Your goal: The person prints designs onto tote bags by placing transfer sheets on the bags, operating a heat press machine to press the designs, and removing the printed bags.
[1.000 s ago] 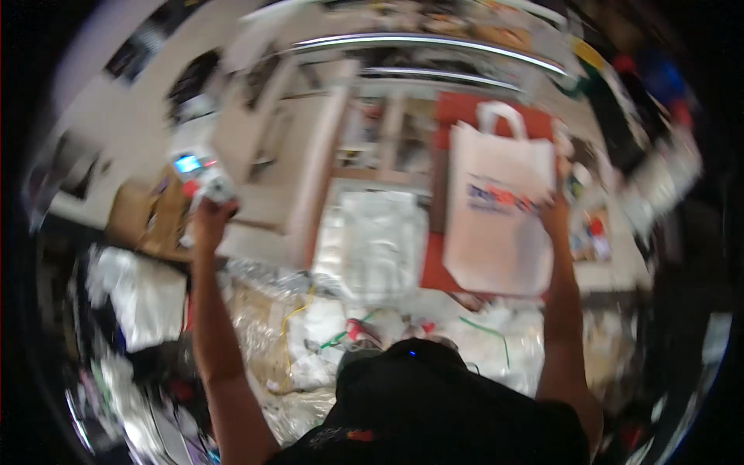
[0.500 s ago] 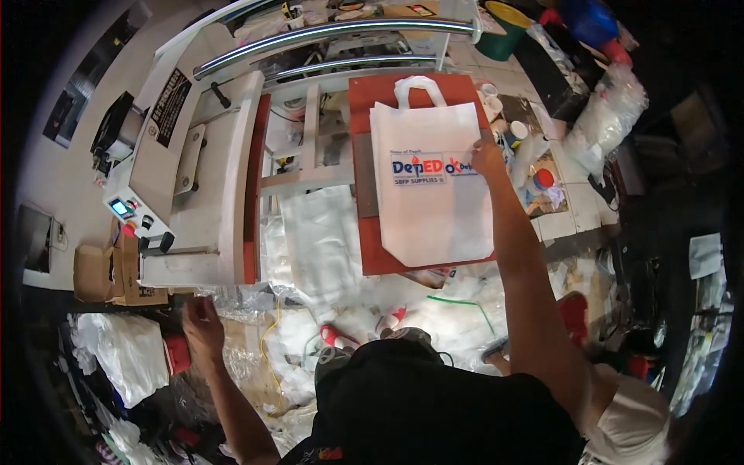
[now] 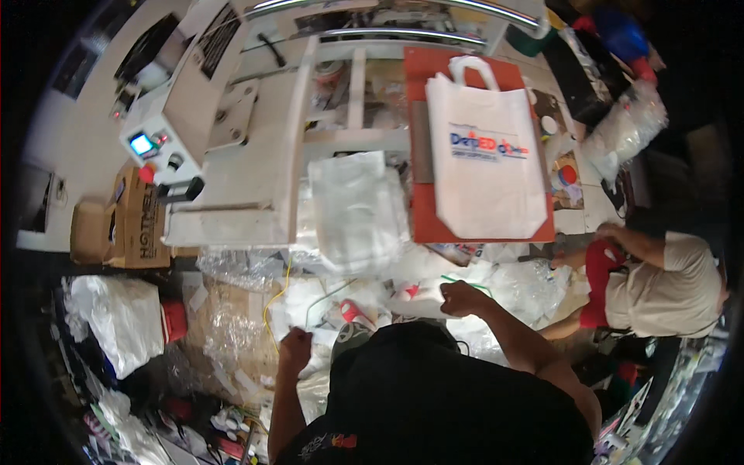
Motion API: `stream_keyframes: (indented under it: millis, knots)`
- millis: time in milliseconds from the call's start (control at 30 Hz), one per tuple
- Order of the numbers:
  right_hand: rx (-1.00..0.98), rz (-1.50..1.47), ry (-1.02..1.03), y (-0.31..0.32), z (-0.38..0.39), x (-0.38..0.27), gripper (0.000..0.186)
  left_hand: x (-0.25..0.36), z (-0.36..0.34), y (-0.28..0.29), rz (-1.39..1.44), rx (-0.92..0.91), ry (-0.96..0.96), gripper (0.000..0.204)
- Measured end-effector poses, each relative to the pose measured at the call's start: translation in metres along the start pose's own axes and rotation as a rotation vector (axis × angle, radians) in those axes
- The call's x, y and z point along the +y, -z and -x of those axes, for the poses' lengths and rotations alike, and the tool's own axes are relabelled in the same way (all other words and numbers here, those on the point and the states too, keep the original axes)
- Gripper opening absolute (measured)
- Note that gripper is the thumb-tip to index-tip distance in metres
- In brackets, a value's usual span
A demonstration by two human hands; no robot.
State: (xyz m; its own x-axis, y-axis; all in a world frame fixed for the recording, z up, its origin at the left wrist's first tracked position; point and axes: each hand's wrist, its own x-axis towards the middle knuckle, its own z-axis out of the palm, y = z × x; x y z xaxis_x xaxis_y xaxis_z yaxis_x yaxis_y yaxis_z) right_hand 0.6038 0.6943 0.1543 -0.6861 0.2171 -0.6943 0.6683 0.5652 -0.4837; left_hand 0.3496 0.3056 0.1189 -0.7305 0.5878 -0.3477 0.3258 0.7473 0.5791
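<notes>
A white tote bag [image 3: 484, 198] with a blue and red print lies flat on the red pad of a heat press [image 3: 419, 167], its loop handle toward the far end. My right hand [image 3: 465, 298] is closed above the littered floor, nearer to me than the pad and apart from the bag. Whether its curled fingers hold anything is hidden. To the left, my left hand [image 3: 295, 346] is also closed, low beside my body; its fingers hide any content. Between the two pads, a stack of pale translucent sheets or bags [image 3: 353, 209] lies in front of the frame.
The press's control box [image 3: 147, 147] with a lit screen stands at left. Below it sit an opened cardboard box [image 3: 139, 225] and a bulging white plastic bag [image 3: 116, 322]. Another person [image 3: 666, 283] is bent over at right. Wrapped plastic [image 3: 626, 128] stands at far right.
My right hand has left the bag's right edge and come back toward my body. My left hand has moved right. The view has shifted, and the other person shows more fully.
</notes>
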Motion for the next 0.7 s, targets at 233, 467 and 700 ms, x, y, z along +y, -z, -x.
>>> stream_keyframes:
  millis: [233,467,700]
  knots:
    - [0.226,0.042,-0.227,-0.108,-0.196,0.031,0.071,-0.212,0.066,-0.059,-0.437,-0.217,-0.307,0.035]
    - [0.697,-0.019,-0.59,-0.118,-0.346,0.054,0.068,-0.273,0.147,-0.052,-0.32,-0.44,0.093,0.031]
    - [0.784,-0.007,-0.676,-0.104,-0.337,-0.051,0.057,-0.367,0.268,-0.073,-0.584,-0.252,-0.279,0.025]
